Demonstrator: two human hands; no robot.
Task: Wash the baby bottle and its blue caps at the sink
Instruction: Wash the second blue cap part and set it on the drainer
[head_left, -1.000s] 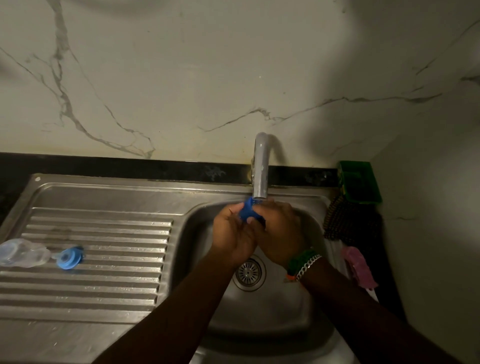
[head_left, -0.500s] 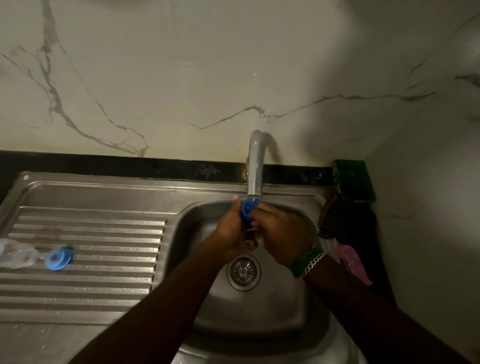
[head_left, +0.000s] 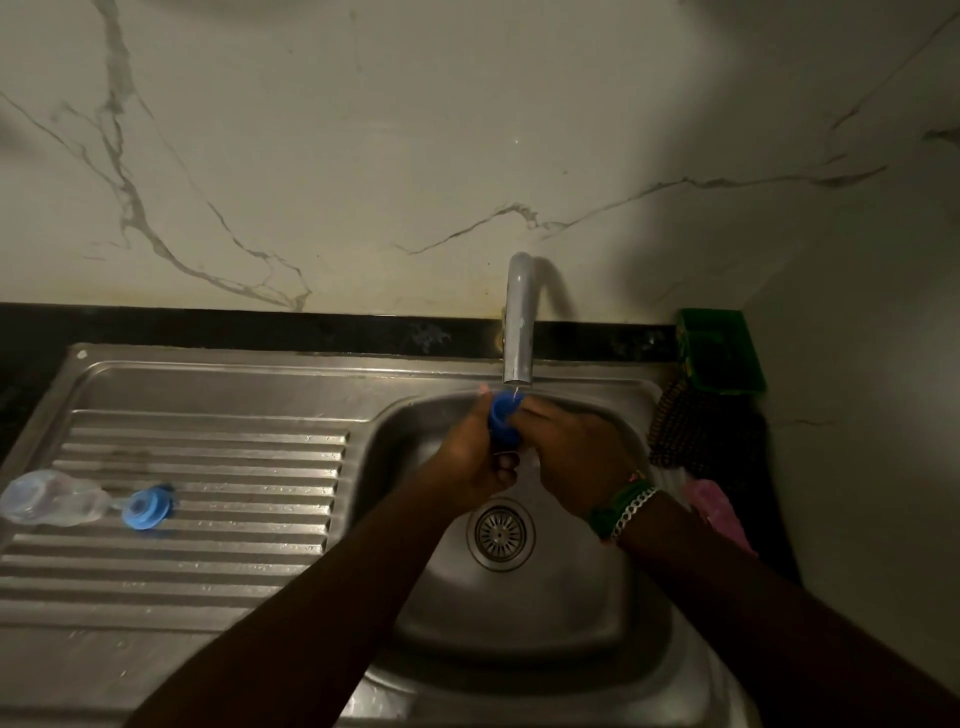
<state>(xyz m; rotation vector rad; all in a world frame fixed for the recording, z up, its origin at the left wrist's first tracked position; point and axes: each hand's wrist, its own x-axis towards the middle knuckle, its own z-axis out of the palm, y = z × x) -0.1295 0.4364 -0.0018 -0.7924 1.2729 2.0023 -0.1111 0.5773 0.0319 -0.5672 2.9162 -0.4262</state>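
- Sink basin (head_left: 519, 613): steel, with the drain strainer (head_left: 500, 533) at its floor.
- Left hand (head_left: 475, 457) and right hand (head_left: 576, 457): over the basin, above the strainer; each grip is closed on the blue cap (head_left: 505, 421), held between them directly under the tap spout (head_left: 518, 332).
- Drainboard (head_left: 208, 519), left of the basin: carries the clear baby bottle (head_left: 49, 498) lying on its side, with a second blue cap (head_left: 145, 510) at its right end.
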